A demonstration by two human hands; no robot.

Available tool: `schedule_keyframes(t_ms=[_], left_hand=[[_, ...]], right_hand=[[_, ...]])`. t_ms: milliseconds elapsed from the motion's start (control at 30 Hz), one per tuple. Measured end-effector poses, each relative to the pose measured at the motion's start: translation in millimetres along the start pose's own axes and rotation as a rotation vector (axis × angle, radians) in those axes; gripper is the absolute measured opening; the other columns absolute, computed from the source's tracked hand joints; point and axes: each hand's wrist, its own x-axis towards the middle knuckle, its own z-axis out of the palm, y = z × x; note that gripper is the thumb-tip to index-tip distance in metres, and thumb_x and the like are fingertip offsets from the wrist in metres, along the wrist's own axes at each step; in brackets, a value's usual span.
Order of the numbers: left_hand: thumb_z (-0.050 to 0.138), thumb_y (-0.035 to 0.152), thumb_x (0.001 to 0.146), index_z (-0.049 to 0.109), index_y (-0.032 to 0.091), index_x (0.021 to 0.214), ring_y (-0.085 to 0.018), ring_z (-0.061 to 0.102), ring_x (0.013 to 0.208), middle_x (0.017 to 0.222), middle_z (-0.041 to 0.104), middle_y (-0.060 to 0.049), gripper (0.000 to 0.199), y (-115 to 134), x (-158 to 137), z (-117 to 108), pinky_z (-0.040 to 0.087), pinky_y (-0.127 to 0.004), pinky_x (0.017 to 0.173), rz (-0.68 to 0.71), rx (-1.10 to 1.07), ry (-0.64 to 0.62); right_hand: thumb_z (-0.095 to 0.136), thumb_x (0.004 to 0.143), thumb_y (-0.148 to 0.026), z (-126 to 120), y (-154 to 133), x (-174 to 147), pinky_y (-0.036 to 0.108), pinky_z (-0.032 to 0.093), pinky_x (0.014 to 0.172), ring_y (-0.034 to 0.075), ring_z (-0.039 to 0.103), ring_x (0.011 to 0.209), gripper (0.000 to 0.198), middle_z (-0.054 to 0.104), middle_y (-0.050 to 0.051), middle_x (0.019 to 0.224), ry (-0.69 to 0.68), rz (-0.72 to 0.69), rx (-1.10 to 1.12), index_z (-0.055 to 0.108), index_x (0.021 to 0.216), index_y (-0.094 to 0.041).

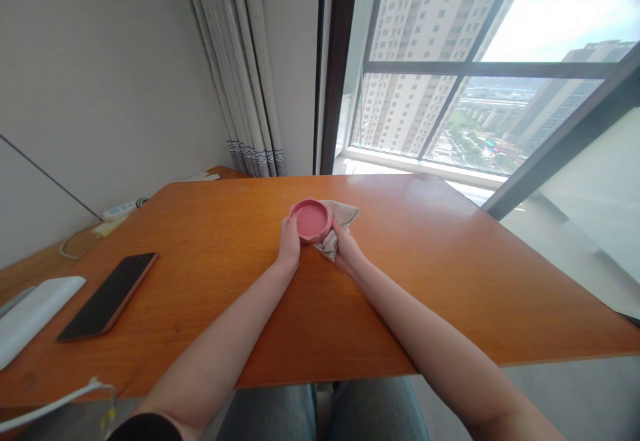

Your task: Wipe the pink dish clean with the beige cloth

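A round pink bowl (311, 219) is tipped toward me above the middle of the wooden table. Its left rim is gripped by my left hand (289, 241), the thumb lying along the edge. My right hand (347, 246) is closed at the bowl's lower right side, with a pale cloth (342, 213) bunched between its fingers and the bowl. Part of the cloth sticks out behind the bowl, and a crumpled end hangs below it. The fingers of both hands are mostly hidden under the bowl and the cloth.
On the left of the wooden table (210, 228) lie a dark phone or tablet (110, 296) and a white flat object (40, 314). A white cable (55, 402) runs at the near left corner. A power strip (119, 210) sits by the wall. A large window stands behind.
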Motion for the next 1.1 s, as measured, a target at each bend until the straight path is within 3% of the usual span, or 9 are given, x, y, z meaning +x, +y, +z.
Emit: schedule_keyframes(t_ms=[67,167,267,400,567,700,833,900,1100], left_hand=[[0.059,0.036,0.083,0.043,0.023,0.130,-0.020,0.050,0.121,0.128,0.054,-0.007,0.052,1.6,-2.8,0.4,0.039,-0.031,0.103,0.021,0.024,-0.010],[0.067,0.035,0.077,0.031,0.027,0.140,-0.021,0.051,0.121,0.136,0.049,-0.007,0.073,5.9,-4.5,1.1,0.041,-0.033,0.101,-0.102,0.036,-0.166],[0.058,0.040,0.082,0.046,0.023,0.129,-0.024,0.055,0.114,0.129,0.055,-0.009,0.052,6.8,-3.0,3.0,0.045,-0.036,0.095,-0.205,0.053,-0.281],[0.051,0.033,0.084,0.059,0.018,0.101,-0.021,0.053,0.113,0.113,0.061,-0.008,0.024,2.6,-0.7,4.5,0.041,-0.033,0.099,-0.043,0.085,-0.123],[0.048,0.032,0.085,0.053,0.019,0.104,-0.020,0.052,0.114,0.116,0.058,-0.007,0.024,2.0,-3.1,3.0,0.041,-0.032,0.099,-0.005,-0.002,0.129],[0.061,0.025,0.075,0.051,0.022,0.115,-0.019,0.046,0.125,0.129,0.053,-0.006,0.041,4.4,-3.5,2.0,0.035,-0.030,0.105,0.063,0.023,0.015],[0.054,0.039,0.081,0.054,0.020,0.105,-0.022,0.058,0.106,0.108,0.061,-0.007,0.030,7.8,-0.9,1.9,0.045,-0.036,0.095,-0.116,0.049,-0.099],[0.052,0.038,0.082,0.054,0.020,0.105,-0.022,0.057,0.107,0.110,0.061,-0.007,0.029,8.2,-0.1,2.3,0.045,-0.037,0.096,-0.146,0.066,-0.125],[0.047,0.035,0.087,0.045,0.024,0.127,-0.019,0.039,0.133,0.145,0.040,-0.006,0.042,-0.2,-3.7,3.8,0.032,-0.030,0.109,-0.006,0.022,0.080]], right_hand=[[0.059,0.085,-0.030,-1.6,-4.6,2.4,0.023,0.059,0.061,0.012,0.070,0.073,0.012,0.074,-0.001,0.088,0.012,-0.020,-0.004,0.059,0.094,-0.023],[0.055,0.086,-0.030,-10.6,-19.0,10.9,0.021,0.057,0.056,0.011,0.067,0.060,0.010,0.073,-0.002,0.076,0.054,-0.031,-0.061,0.060,0.091,-0.022],[0.055,0.086,-0.030,-19.1,-28.7,17.7,0.021,0.056,0.053,0.011,0.065,0.055,0.010,0.070,-0.003,0.065,0.103,0.020,-0.136,0.060,0.086,-0.021],[0.050,0.089,-0.034,-15.3,-19.2,12.2,0.027,0.059,0.062,0.015,0.070,0.068,0.017,0.073,0.001,0.075,0.051,0.107,-0.109,0.060,0.092,-0.021],[0.054,0.087,-0.030,-2.4,1.1,2.1,0.030,0.060,0.073,0.015,0.071,0.082,0.016,0.074,0.001,0.095,-0.031,0.107,-0.026,0.059,0.101,-0.023],[0.058,0.085,-0.032,-8.1,-3.3,9.5,0.027,0.059,0.072,0.013,0.071,0.079,0.016,0.074,0.000,0.091,0.021,0.016,-0.044,0.059,0.098,-0.023],[0.059,0.084,-0.038,-19.2,-15.4,18.5,0.026,0.060,0.069,0.014,0.070,0.074,0.019,0.074,0.000,0.084,0.030,-0.031,-0.113,0.060,0.095,-0.022],[0.059,0.083,-0.040,-20.8,-16.5,18.3,0.028,0.060,0.066,0.016,0.070,0.071,0.021,0.074,0.001,0.080,0.038,0.003,-0.135,0.061,0.095,-0.022],[0.056,0.085,-0.035,-8.8,-1.7,6.4,0.030,0.060,0.067,0.017,0.071,0.078,0.020,0.074,0.001,0.091,0.011,0.106,-0.037,0.059,0.101,-0.023]])
